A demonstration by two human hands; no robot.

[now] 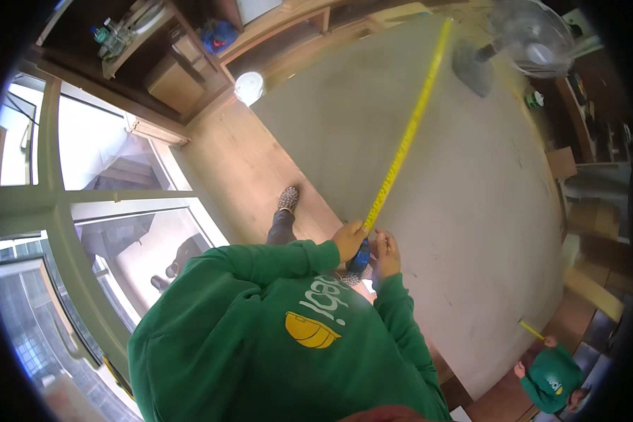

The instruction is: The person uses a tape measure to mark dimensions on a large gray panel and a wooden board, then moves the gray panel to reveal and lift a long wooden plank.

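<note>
A person in a green sweatshirt [225, 337] holds a blue-cased tape measure [359, 258] at the near edge of a large grey work surface [471, 197], its yellow blade [406, 148] extended ahead of the hands and slanting to their right. The left hand [348, 239] is closed at the front of the case, fingertips by the root of the blade; the right hand [387, 253] is just beside the case, fingers curled, though whether it grips cannot be told. Well beyond the hands, the blade's far end lies near a fan [539, 53], too blurred to show whether it is hooked. If that end is loose, a tug on the case could drag it off line; an unlocked blade and a slackened hold could send it snapping back toward the fingers. Swung right, it might catch the fan's base. Far to the right hand's right, a second person [555, 376] leans beside a short yellow strip [531, 328].
</note>
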